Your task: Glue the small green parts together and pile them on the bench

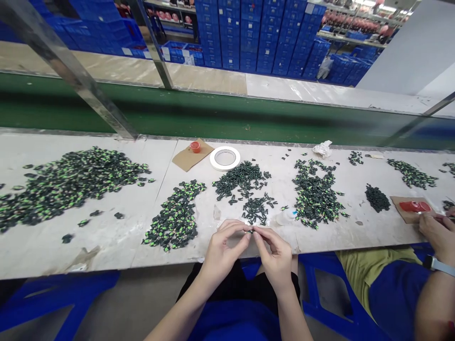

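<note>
My left hand [225, 244] and right hand [273, 250] together pinch one part [250, 231] by the near edge of the table [117, 248]. Seemingly mid-work. Dark pile [239, 179] beyond: plenty left, I judge. Green-flecked pile [174, 215], leftward: possibly done; can't confirm.

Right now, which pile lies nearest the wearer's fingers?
The small dark pile just beyond the fingers; a larger dark pile lies behind it, green-flecked piles to either side.
</note>
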`<state>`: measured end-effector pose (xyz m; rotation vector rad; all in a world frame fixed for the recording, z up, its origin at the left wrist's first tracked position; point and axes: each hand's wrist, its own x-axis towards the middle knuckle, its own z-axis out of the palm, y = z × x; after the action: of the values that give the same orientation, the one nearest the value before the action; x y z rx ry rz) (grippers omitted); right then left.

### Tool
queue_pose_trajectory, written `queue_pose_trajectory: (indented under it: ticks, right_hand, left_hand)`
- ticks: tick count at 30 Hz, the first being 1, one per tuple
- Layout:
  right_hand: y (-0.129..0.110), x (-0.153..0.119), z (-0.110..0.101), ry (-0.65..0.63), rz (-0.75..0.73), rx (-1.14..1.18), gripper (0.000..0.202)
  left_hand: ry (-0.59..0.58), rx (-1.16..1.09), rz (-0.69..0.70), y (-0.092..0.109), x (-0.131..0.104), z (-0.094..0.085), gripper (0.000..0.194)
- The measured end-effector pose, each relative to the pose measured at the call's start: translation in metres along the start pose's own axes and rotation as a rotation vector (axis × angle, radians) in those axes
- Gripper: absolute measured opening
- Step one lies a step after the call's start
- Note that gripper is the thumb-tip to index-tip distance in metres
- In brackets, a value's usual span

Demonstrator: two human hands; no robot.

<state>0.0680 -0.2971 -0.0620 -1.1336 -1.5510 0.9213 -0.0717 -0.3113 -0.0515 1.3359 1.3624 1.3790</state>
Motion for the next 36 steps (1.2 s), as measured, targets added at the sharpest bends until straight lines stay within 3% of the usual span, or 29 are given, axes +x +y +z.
queue_pose_trajectory:
  ticks: [7, 15, 22, 27, 30, 36]
  right_hand:
    - [-0.011, 0.01, -0.018, -0.189, -0.161, -0.158, 0.012]
    - [-0.01, 0.012, -0.021, -0.307, -0.082, -0.081, 0.009]
    - [-0.003, 0.005, -0.016, -0.285, -0.09, -0.006, 0.008]
    - [0.001, 0.004, -0.017, -0.257, -0.145, -0.068, 0.005]
    - [-0.001, 0.006, -0.021, -0.239, -0.174, -0.159, 0.004]
    - [-0.011, 0.006, -0.027, -0.214, -0.236, -0.27, 0.008]
  left_hand:
    - [-0.137, 0.099, 0.062, 0.007, 0.007, -0.012, 0.009]
    - [-0.247, 0.134, 0.094, 0.01, 0.012, -0.018, 0.014]
    - [-0.227, 0.042, -0.044, 0.021, 0.009, -0.014, 0.012]
    - [-0.138, -0.009, -0.134, 0.02, 0.006, -0.005, 0.011]
    - [-0.124, -0.004, -0.121, 0.019, 0.006, -0.002, 0.01]
    - [-0.221, 0.139, 0.009, 0.026, 0.008, -0.008, 0.012]
